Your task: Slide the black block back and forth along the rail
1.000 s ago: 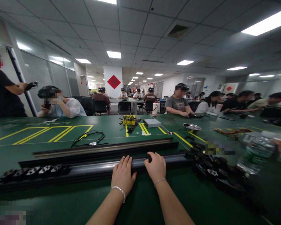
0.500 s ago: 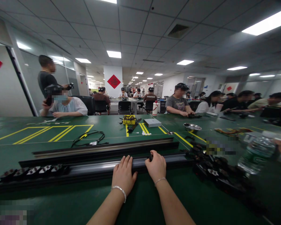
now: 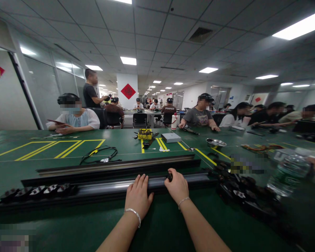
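Observation:
A long black rail with a shiny grey channel [image 3: 105,188] lies across the green table in front of me. My left hand [image 3: 138,196] rests on the rail, palm down, its fingers stretched out. Beside it, my right hand [image 3: 177,188] is closed in a pinch around a small black part [image 3: 169,176] over the rail; most of that part is hidden by my fingers. Several black modules with metal contacts [image 3: 44,190] sit in a row at the rail's left end. More black modules [image 3: 241,190] are piled beyond its right end.
A second rail [image 3: 115,166] lies just behind. Farther back are a black cable [image 3: 103,150], a yellow block with wires [image 3: 145,133], a grey box [image 3: 170,137] and a metal bowl [image 3: 216,142]. A water bottle [image 3: 288,171] stands right, near another person's hand. Co-workers sit across the table.
My right hand has shifted slightly right along the rail with the small black part. My left hand stays put. Behind, a standing person moved right and a seated person lowered a phone.

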